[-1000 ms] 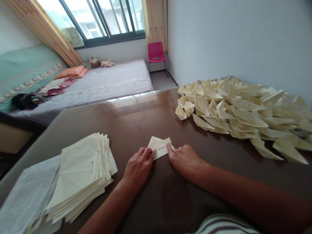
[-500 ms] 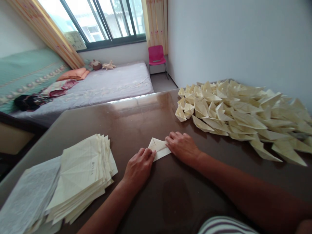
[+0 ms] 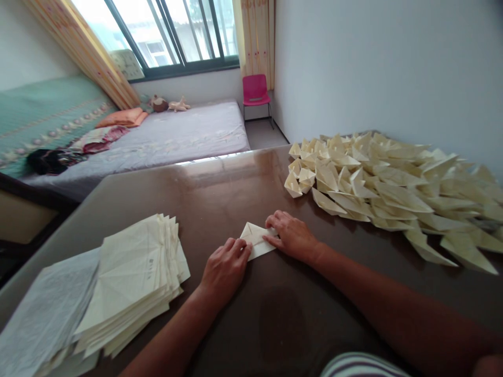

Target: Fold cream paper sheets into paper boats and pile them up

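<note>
A small cream sheet of folded paper (image 3: 257, 242) lies on the brown table in front of me, its upper part coming to a triangular point. My left hand (image 3: 227, 264) grips its left end, with thumb and fingers closed on the edge. At the other end, my right hand (image 3: 293, 235) holds the paper's right side, its thumb lying on top and its fingers curled at the upper edge. Part of each end is hidden under the fingers.
To the left lie a stack of creased cream sheets (image 3: 129, 283) and a greyish paper stack (image 3: 47, 309). Many folded paper boats (image 3: 377, 183) crowd the right of the table (image 3: 220, 191). Beyond are a bed (image 3: 188, 131) and a pink chair (image 3: 255, 90).
My right thumb has moved out from the fingers and now lies across the paper's face. The left hand stays in place on the left end. The view has shifted slightly.
</note>
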`<state>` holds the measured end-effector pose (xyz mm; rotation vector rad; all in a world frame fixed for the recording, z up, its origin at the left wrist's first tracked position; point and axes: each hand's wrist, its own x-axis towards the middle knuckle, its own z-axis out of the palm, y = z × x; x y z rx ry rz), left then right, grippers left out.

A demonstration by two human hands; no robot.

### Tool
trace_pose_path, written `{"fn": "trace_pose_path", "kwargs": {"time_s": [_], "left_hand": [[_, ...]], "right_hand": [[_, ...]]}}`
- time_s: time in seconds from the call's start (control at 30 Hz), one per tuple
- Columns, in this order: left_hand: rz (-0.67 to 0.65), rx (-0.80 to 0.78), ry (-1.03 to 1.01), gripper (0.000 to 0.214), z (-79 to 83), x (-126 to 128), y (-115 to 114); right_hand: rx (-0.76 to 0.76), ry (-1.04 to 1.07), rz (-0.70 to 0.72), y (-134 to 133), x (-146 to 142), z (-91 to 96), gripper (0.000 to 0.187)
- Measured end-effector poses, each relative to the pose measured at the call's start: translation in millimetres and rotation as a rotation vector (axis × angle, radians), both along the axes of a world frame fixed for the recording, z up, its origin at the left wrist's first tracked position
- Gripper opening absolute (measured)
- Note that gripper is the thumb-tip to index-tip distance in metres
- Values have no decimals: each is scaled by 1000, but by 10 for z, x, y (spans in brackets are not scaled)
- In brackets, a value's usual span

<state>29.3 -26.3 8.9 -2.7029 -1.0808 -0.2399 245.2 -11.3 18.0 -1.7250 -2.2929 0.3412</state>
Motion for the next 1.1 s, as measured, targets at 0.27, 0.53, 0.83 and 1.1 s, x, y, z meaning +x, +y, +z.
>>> {"fn": "trace_pose_path", "kwargs": {"time_s": [0.27,0.53,0.83,1.1], "left_hand": [[4,-34,-12,14,30,22,-33],[16,-52,-22,16,63,40,-47],[9,-60,-14,13,87,65,-67],[28,-67,-65,11,78,65,-59]], "right_hand": [[-89,99,16,0,-6,4,20],[-108,155,15,-66,-30,51,25],[-186,128,16,-47,-50,28,29],[-295,510,81,-83,-115,13,24]]}}
